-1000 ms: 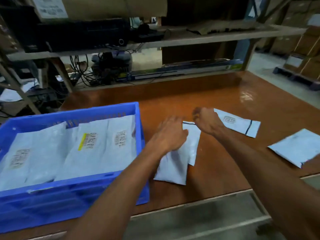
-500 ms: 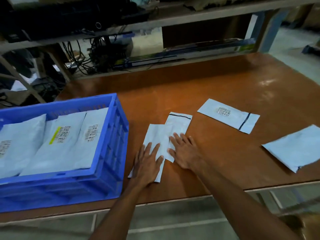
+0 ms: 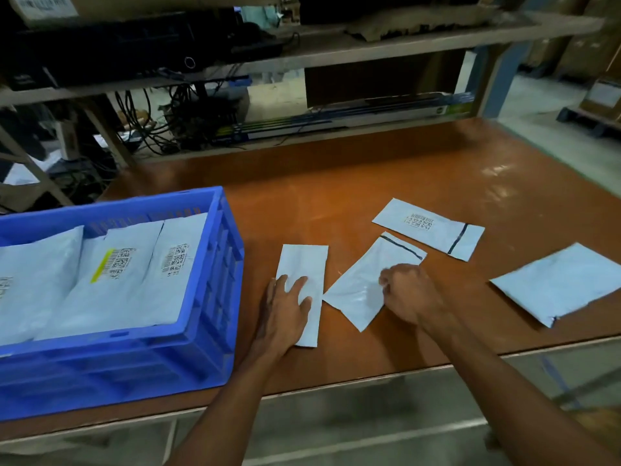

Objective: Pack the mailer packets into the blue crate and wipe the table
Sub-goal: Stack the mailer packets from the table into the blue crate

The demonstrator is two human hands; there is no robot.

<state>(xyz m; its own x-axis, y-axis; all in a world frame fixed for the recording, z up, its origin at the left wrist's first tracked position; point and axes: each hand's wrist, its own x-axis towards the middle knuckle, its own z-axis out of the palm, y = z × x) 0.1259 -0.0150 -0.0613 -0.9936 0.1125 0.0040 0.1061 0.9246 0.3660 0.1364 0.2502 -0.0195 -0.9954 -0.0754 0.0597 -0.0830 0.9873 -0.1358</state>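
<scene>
The blue crate [image 3: 215,307] stands at the table's left with several white mailer packets [image 3: 134,280] lying inside. Just right of it a narrow white packet [image 3: 307,264] lies flat, and my left hand [image 3: 285,314] rests on its lower part with fingers spread. My right hand [image 3: 408,295] has curled fingers on a second packet [image 3: 356,290] with a black strip, which lies tilted. A labelled packet [image 3: 430,228] lies farther back, apart from both hands. A larger packet [image 3: 561,282] lies at the right edge.
The brown table [image 3: 336,183] has its front edge just below my hands. A low shelf [image 3: 336,129] with cables and long boxes runs along the back. Cardboard boxes [image 3: 601,95] stand on the floor to the far right.
The two overlapping packets have been pulled apart: my left hand holds one near the crate, and my right hand has slid the striped one rightward, its fingers now curled.
</scene>
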